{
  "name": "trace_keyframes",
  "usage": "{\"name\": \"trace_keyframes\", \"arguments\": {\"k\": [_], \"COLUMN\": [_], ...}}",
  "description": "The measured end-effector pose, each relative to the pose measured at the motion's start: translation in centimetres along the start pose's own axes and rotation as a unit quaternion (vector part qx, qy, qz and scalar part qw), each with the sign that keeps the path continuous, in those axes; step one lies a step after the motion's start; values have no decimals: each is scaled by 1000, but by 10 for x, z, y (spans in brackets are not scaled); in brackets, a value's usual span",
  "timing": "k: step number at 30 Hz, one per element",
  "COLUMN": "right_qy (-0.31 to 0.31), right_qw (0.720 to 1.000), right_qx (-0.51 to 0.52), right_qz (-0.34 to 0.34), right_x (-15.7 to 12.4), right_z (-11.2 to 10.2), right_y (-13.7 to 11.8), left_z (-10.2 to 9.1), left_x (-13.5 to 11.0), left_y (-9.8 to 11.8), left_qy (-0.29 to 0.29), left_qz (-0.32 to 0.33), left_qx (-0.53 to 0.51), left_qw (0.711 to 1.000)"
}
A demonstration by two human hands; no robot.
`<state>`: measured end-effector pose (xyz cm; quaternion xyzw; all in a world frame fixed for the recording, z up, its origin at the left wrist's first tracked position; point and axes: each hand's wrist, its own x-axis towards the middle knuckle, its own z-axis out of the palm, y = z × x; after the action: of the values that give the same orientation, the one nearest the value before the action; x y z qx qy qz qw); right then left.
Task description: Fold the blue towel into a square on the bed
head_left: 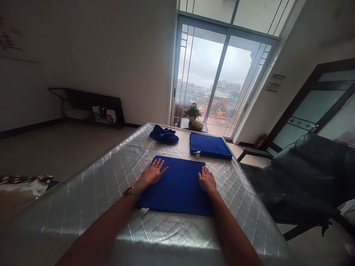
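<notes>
A blue cloth (180,188) lies flat in a near rectangle on the table, with a small white tag at its near left corner. My left hand (152,173) rests on its left edge, fingers stretched out and thumb apart. On the right edge lies my right hand (206,180), palm down, fingers extended. Beyond it, to the right, sits a flat stack of folded blue cloths (209,144) with a white tag hanging out. A crumpled blue cloth (163,134) is at the far left of the table.
The table has a silvery quilted cover (100,188). A black armchair (302,170) stands close on the right. Past the far end are a small dark table with a potted plant (192,111) and a glass sliding door (216,74). A dark bench-like frame (88,101) is by the left wall.
</notes>
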<state>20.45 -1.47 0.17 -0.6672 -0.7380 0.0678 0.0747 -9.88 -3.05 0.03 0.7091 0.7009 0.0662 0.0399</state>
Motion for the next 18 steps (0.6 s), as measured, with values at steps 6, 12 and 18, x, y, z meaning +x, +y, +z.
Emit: {"name": "trace_keyframes", "arguments": {"k": [6, 12, 18], "right_qy": [-13, -9, 0], "right_qw": [1000, 999, 998], "right_qx": [-16, -31, -61], "right_qz": [6, 10, -4], "right_x": [2, 0, -6], "right_z": [0, -2, -12], "right_y": [0, -3, -9], "left_z": [2, 4, 3], "left_x": [0, -1, -1], "left_y": [2, 0, 2], "left_qy": [12, 24, 24], "left_qz": [3, -2, -1], "left_qx": [-11, -22, -24], "left_qw": [1000, 999, 999]}}
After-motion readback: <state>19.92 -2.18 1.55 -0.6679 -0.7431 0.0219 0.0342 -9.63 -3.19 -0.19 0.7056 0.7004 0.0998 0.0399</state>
